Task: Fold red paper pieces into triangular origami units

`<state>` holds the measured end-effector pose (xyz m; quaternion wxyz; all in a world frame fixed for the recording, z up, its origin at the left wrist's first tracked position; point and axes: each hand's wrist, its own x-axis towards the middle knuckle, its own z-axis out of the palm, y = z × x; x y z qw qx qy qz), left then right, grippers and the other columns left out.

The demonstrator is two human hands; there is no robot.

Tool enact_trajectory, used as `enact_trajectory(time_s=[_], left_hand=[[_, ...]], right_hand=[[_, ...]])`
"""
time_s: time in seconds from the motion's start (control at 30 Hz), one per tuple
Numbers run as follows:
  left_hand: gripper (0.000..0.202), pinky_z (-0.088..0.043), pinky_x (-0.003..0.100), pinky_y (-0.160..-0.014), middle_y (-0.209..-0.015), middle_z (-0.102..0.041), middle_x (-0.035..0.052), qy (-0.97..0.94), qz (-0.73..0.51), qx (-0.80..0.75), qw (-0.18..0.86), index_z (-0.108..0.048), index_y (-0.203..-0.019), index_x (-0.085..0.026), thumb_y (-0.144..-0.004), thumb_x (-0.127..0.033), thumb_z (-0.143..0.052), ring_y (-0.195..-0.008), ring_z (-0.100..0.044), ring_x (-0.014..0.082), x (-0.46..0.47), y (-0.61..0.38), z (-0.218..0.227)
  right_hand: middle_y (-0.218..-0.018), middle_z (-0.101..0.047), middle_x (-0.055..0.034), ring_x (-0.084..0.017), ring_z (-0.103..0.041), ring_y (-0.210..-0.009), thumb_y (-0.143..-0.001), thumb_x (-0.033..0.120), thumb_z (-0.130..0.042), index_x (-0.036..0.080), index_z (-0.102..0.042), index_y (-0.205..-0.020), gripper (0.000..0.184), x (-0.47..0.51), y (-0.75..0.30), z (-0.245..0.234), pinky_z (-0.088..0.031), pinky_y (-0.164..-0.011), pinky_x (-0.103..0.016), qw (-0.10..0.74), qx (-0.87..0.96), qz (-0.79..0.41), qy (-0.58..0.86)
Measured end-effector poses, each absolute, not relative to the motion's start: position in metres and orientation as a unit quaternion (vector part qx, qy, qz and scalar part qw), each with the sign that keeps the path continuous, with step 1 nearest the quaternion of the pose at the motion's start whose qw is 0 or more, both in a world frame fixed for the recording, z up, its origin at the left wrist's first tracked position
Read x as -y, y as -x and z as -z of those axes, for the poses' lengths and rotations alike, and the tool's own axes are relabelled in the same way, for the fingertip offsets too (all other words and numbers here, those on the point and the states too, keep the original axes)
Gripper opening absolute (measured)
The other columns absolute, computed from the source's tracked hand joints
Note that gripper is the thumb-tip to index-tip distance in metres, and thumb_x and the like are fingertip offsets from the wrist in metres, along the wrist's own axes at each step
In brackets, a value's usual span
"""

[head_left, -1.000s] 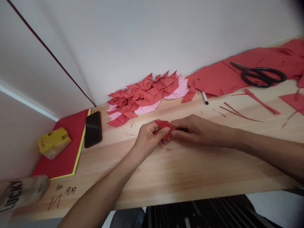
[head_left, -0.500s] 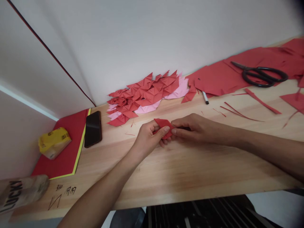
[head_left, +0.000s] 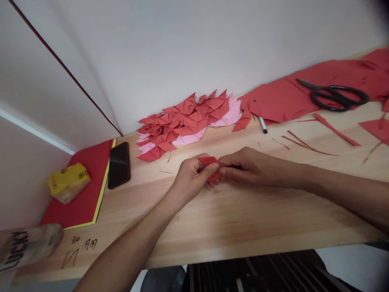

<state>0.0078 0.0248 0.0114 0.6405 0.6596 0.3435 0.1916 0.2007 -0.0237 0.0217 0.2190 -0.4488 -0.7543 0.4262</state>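
A small folded red paper piece (head_left: pixel 209 162) is pinched between both hands just above the wooden tabletop (head_left: pixel 231 219). My left hand (head_left: pixel 191 178) grips its left side, thumb on top and fingers curled under. From the right, my right hand (head_left: pixel 247 166) closes its fingertips on the piece's right edge. Most of the paper is hidden by the fingers. Behind the hands, against the wall, lies a pile of folded red and pink paper triangles (head_left: pixel 188 121).
Black scissors (head_left: pixel 337 97) rest on red paper sheets (head_left: pixel 282 101) at the back right, with a marker (head_left: pixel 262 124) and thin red strips (head_left: pixel 304 144) nearby. A black phone (head_left: pixel 119 164), a red pad (head_left: pixel 86 190) and a yellow packet (head_left: pixel 68 182) sit at the left.
Both hands stay in place; the fingers have shifted slightly and pressed the red piece flatter, so less of it shows.
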Motion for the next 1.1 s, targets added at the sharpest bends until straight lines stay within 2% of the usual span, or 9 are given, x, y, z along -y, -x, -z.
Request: enact_trajectory(time_s=[0.17,0.4,0.77,0.97,1.1], left_hand=[[0.038,-0.048,0.018,-0.049,-0.066,-0.065,0.0047,-0.659,-0.189,-0.333,0.647,-0.063,-0.076,-0.010,-0.086,-0.047,-0.059,-0.053,-0.059,0.0093,-0.0256,-0.0068,-0.0093],[0.034,-0.048,0.018,-0.048,-0.065,-0.064,0.0040,-0.649,-0.186,-0.350,0.649,-0.063,-0.080,-0.010,-0.084,-0.044,-0.064,-0.053,-0.060,0.0095,-0.0268,-0.0075,-0.0102],[0.036,-0.049,0.018,-0.049,-0.066,-0.063,0.0029,-0.655,-0.186,-0.336,0.650,-0.063,-0.078,-0.012,-0.085,-0.047,-0.061,-0.054,-0.060,0.0093,-0.0263,-0.0057,-0.0075],[0.036,-0.048,0.019,-0.049,-0.065,-0.062,0.0027,-0.661,-0.175,-0.343,0.644,-0.062,-0.076,-0.011,-0.082,-0.047,-0.065,-0.054,-0.060,0.0096,-0.0260,-0.0077,-0.0111],[0.034,-0.042,0.016,-0.047,-0.063,-0.058,0.0001,-0.675,-0.185,-0.342,0.627,-0.061,-0.072,-0.013,-0.080,-0.045,-0.068,-0.053,-0.054,0.0073,-0.0252,-0.0079,-0.0127]], right_hand=[[-0.068,-0.055,0.0019,-0.011,-0.047,-0.061,-0.088,0.021,-0.043,0.017,-0.057,-0.078,0.018,0.0235,-0.1998,-0.0226,-0.035,-0.057,-0.024,0.217,0.753,-0.429,0.450],[-0.075,-0.061,-0.0010,-0.013,-0.052,-0.068,-0.089,0.022,-0.043,0.016,-0.060,-0.081,0.020,0.0232,-0.1995,-0.0208,-0.037,-0.062,-0.025,0.221,0.754,-0.418,0.456],[-0.075,-0.062,-0.0004,-0.013,-0.050,-0.066,-0.089,0.023,-0.043,0.017,-0.062,-0.081,0.021,0.0235,-0.2002,-0.0197,-0.035,-0.059,-0.025,0.219,0.755,-0.415,0.458],[-0.069,-0.055,0.0014,-0.011,-0.045,-0.061,-0.089,0.025,-0.043,0.017,-0.060,-0.078,0.022,0.0226,-0.2020,-0.0196,-0.033,-0.056,-0.024,0.203,0.774,-0.406,0.442],[-0.067,-0.050,0.0027,-0.010,-0.041,-0.060,-0.091,0.025,-0.043,0.017,-0.060,-0.079,0.023,0.0228,-0.2026,-0.0205,-0.031,-0.055,-0.024,0.191,0.781,-0.409,0.431]])
